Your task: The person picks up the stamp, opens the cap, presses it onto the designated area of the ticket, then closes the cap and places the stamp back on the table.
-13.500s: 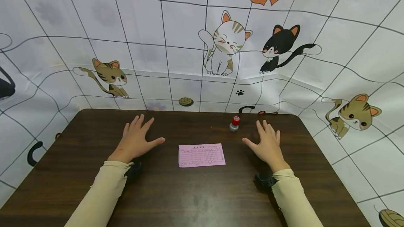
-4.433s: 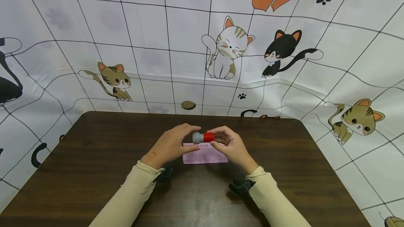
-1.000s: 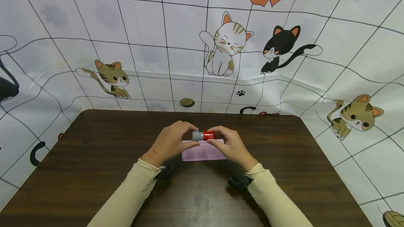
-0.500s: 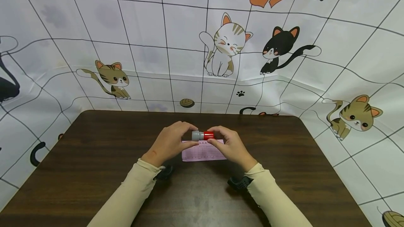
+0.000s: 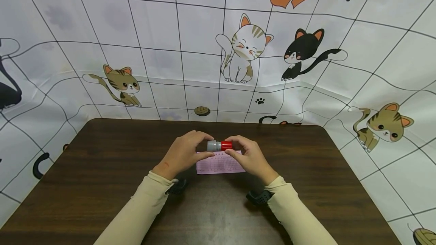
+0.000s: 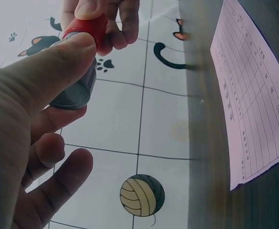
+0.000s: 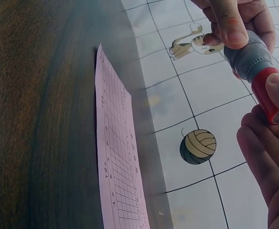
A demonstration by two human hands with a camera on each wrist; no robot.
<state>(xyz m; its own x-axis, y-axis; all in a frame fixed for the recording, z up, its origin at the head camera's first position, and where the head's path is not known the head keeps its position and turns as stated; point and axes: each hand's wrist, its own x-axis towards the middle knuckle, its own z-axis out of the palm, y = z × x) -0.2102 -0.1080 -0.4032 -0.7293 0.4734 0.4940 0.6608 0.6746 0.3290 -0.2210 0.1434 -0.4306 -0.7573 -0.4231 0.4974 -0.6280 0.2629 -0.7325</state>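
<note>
A small stamp [image 5: 214,146] with a grey end and a red end lies sideways in the air, held between both hands. My left hand [image 5: 182,154] pinches the grey part [image 6: 73,90] between thumb and fingers. From the other side, my right hand [image 5: 249,157] pinches the red part [image 7: 264,88]. Below and just in front of the stamp, a pink printed slip [image 5: 219,165] with a ruled grid lies flat on the dark wooden table [image 5: 211,211]. The right hand covers the slip's right edge in the head view.
A white cloth [image 5: 153,22] printed with grid lines and cartoon cats hangs behind the table and around its sides. Dark straps [image 5: 260,197] are on both wrists, below the sleeve cuffs.
Earlier the stamp stood on the table right of the slip, both hands apart and open. Now both hold it. Over the last half second the red end shifted slightly right, showing more grey.
</note>
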